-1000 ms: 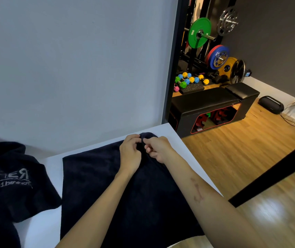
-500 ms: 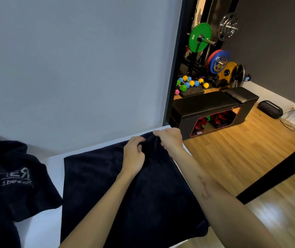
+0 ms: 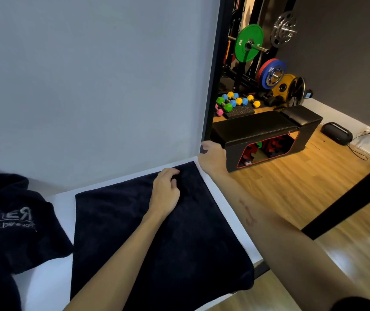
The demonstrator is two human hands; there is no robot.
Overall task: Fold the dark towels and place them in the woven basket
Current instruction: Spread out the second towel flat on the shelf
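Observation:
A dark towel (image 3: 161,232) lies spread flat on the white table (image 3: 44,286), its near edge hanging over the front. My left hand (image 3: 165,190) rests on the towel near its far edge, fingers loosely bent, with no fabric gathered in them. My right hand (image 3: 212,158) is at the towel's far right corner, fingers curled, and a small dark tip of cloth shows at its fingertips. A second dark towel (image 3: 11,218) with white lettering lies crumpled at the left. No woven basket is in view.
A pale wall (image 3: 89,86) rises right behind the table. Past the table's right edge the wooden floor (image 3: 291,187) drops away, with a black bench (image 3: 265,131), coloured dumbbells (image 3: 235,102) and weight plates (image 3: 249,43) beyond.
My right hand moved right and away from the left hand, drawing the towel's far right corner out flat. The left hand stayed on the towel and loosened its pinch.

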